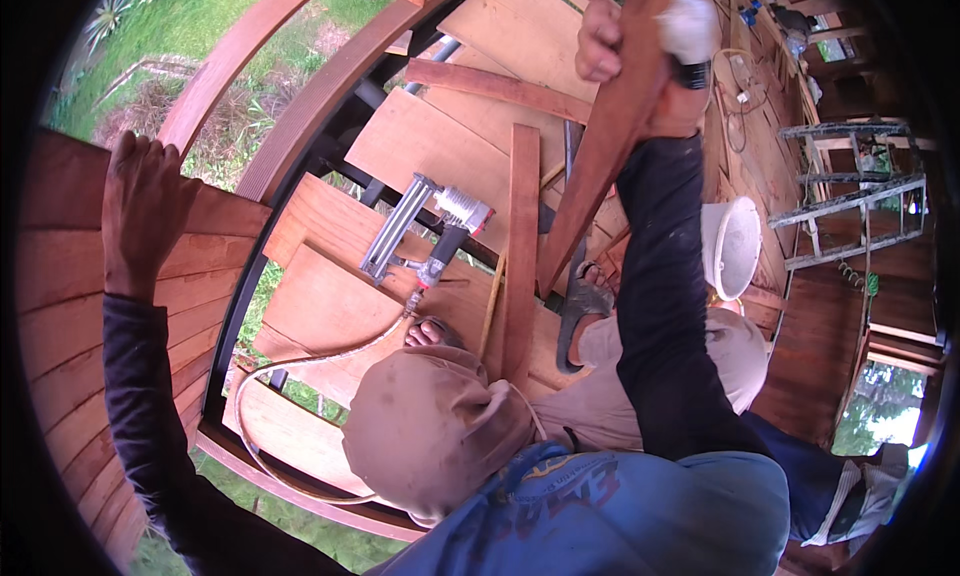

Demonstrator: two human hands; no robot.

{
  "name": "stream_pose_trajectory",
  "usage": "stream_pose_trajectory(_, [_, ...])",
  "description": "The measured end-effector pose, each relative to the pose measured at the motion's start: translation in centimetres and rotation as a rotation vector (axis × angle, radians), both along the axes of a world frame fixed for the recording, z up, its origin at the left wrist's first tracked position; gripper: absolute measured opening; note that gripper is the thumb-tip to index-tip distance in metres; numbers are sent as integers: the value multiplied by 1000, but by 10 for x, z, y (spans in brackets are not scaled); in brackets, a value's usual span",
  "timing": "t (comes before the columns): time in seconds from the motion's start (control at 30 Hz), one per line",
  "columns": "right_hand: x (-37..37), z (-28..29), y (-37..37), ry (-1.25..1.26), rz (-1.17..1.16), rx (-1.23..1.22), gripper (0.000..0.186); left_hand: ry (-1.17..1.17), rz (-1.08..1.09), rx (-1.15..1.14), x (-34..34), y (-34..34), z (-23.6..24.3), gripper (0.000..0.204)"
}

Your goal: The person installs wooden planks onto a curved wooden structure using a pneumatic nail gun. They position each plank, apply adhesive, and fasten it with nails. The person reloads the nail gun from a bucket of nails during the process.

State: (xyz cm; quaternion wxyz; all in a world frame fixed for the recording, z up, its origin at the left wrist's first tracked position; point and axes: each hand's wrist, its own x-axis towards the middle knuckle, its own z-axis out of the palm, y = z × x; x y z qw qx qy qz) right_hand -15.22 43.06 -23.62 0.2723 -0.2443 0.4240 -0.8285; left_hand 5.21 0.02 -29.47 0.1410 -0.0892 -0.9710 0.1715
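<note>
On the left, my left hand (pixel 147 211) is closed over the top edge of a wall of overlapping wooden boards (pixel 70 201). At the upper middle, the fingers of my right hand (pixel 600 41) wrap round a long reddish-brown wooden board (pixel 612 126), which slants down toward the floor. A white object or wrapping (pixel 687 26) with a black band shows beside this hand; its kind is unclear. Between my arms, a nail gun (pixel 400 224) lies on the loose planks, joined to an air hose (pixel 300 361). Another narrow board (pixel 521 246) lies to its right.
Gaps open between the planks (pixel 325 301) and dark frame beams, with grass below. A curved wooden rail (pixel 310 101) runs along the left. My sandalled feet (pixel 435 333) rest on the planks. Farther right are a white bucket (pixel 735 248) and a metal ladder (pixel 850 216).
</note>
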Motion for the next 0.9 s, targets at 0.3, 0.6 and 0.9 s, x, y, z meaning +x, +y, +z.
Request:
stream_pose_trajectory(0.3, [-22,86,-42,224,668,-406,79,-93,151,-116,0,4,5,40])
stream_pose_trajectory(0.6, [-62,83,-99,325,856,-507,76,-143,-127,1122,-41,167,79,69])
stream_pose_trajectory(0.9, [-7,88,-160,796,-200,-187,42,-100,26,1483,-88,190,65,45])
